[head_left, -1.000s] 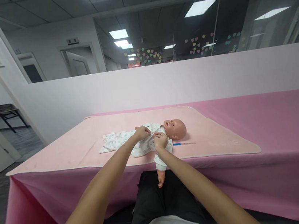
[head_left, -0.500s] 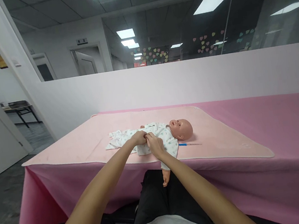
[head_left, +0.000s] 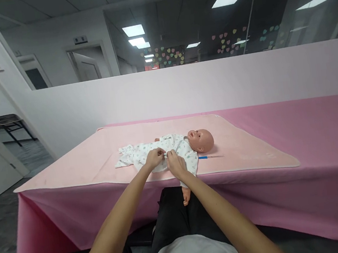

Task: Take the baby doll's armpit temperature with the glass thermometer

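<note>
A baby doll [head_left: 201, 140] lies on its back, head to the right, on a pale pink mat. It wears a white printed baby garment [head_left: 142, 150]. At the doll's middle, my left hand [head_left: 155, 158] pinches the garment's fabric. Close beside it on the right, my right hand [head_left: 176, 163] has its fingers closed on the same cloth. A small bit of white fabric shows between the fingertips; finer detail is too small to make out. One doll arm [head_left: 186, 195] hangs over the table's front edge, between my forearms.
The pale pink mat [head_left: 247, 153] covers part of a table with a pink cloth [head_left: 328, 134]. A thin blue-and-white stick, perhaps a thermometer [head_left: 203, 157], lies beside the doll's head. A low white wall [head_left: 183, 89] with glass above stands behind the table.
My left hand has shifted slightly down and away from my right, so the fingertips are a little apart with white fabric between them. The whole view has shifted slightly.
</note>
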Action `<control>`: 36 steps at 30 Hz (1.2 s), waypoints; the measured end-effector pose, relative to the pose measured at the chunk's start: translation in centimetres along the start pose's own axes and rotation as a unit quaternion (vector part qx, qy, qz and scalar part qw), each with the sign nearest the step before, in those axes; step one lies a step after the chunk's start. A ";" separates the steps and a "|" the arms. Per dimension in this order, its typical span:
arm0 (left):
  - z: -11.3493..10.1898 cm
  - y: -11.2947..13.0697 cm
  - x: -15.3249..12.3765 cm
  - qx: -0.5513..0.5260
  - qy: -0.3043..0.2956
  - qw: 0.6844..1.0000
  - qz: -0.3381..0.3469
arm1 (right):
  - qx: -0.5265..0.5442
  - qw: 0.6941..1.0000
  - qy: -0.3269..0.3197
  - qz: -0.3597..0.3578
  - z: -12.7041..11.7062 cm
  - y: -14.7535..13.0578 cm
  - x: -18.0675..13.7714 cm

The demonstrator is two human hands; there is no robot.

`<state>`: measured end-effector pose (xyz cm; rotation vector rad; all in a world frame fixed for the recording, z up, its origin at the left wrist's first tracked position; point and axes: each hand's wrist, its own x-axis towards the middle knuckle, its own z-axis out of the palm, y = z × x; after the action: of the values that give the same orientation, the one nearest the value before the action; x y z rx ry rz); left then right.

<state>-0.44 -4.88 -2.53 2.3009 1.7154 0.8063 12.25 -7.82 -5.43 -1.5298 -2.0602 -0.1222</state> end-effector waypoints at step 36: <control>2.4 2.4 -3.7 0.122 0.190 0.972 0.059 | 0.303 0.947 0.105 0.009 0.9 1.9 0.7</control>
<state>2.07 -8.61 -4.65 2.5617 1.9368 1.1861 13.45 -6.21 -6.33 -1.0972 -1.6951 0.3177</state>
